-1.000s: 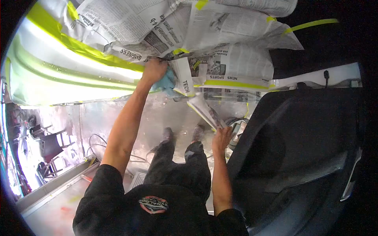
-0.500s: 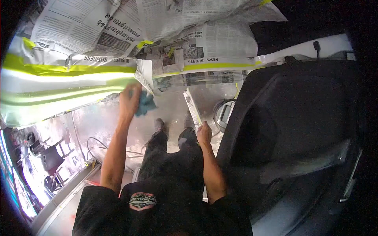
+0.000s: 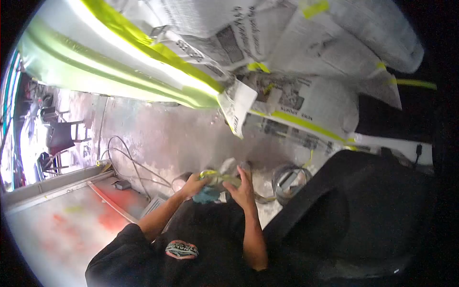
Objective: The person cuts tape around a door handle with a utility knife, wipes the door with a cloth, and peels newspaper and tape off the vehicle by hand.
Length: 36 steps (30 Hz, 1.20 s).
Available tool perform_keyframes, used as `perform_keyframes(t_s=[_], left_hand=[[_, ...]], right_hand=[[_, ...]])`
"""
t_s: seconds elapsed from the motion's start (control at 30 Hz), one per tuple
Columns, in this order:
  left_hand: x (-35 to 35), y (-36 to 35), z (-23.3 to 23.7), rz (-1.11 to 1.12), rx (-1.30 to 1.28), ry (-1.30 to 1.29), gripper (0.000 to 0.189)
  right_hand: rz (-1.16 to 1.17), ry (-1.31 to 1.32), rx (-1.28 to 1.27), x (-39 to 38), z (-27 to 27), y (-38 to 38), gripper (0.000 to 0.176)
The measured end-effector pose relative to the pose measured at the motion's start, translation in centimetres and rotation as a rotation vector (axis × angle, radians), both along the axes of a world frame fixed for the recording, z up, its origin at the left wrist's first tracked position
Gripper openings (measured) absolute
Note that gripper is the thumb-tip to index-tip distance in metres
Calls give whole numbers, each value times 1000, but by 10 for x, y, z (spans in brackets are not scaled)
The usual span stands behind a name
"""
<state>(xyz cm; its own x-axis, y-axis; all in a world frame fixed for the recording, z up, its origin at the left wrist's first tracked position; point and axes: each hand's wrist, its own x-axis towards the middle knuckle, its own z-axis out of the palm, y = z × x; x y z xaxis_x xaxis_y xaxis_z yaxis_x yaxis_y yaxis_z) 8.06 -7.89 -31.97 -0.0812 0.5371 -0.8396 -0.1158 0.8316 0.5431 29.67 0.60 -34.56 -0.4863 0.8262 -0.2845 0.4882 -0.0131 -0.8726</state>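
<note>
Working taped paper between our two hands.
We are holding the crumpled taped paper (image 3: 219, 178) at 12 o'clock from our chest; our left hand (image 3: 193, 186) is pinching its 9 o'clock end, and our right hand (image 3: 245, 193) is spreading thumb and fingers at its 3 o'clock side, though we cannot tell whether they are pressing on it. A blue cloth (image 3: 207, 194) is hanging just at 6 o'clock from the paper; what is bearing it, we cannot tell. Farther off, the newspaper masking (image 3: 325, 98) is lying toward 1 o'clock, and a dark padded panel (image 3: 377, 205) is standing toward 4 o'clock. The paper is probably feeling light, limp and easily torn, its tape sticky, so the taped edge is likely offering the firmest hold.
</note>
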Motion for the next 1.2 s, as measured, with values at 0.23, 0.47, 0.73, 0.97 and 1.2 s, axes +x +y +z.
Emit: perform_keyframes(t_s=[0.23, 0.47, 0.73, 0.97, 1.2], left_hand=[[-41, -12, -89, 542, 4, -803, 47], [-108, -44, -158, 79, 83, 66, 52], [-128, -130, -255, -634, 18, 316, 91], [-181, -23, -302, -521, 616, 287, 54], [-222, 52, -68, -351, 1317, 586, 33]], right_hand=[[-116, 531, -855, -66, -104, -35, 81], [-317, -81, -279, -52, -142, 45, 46], [-560, -269, 34, 90, -194, 88, 65], [-554, -762, 195, 125, -250, -45, 69], [-526, -945, 47, 118, -302, -140, 56]])
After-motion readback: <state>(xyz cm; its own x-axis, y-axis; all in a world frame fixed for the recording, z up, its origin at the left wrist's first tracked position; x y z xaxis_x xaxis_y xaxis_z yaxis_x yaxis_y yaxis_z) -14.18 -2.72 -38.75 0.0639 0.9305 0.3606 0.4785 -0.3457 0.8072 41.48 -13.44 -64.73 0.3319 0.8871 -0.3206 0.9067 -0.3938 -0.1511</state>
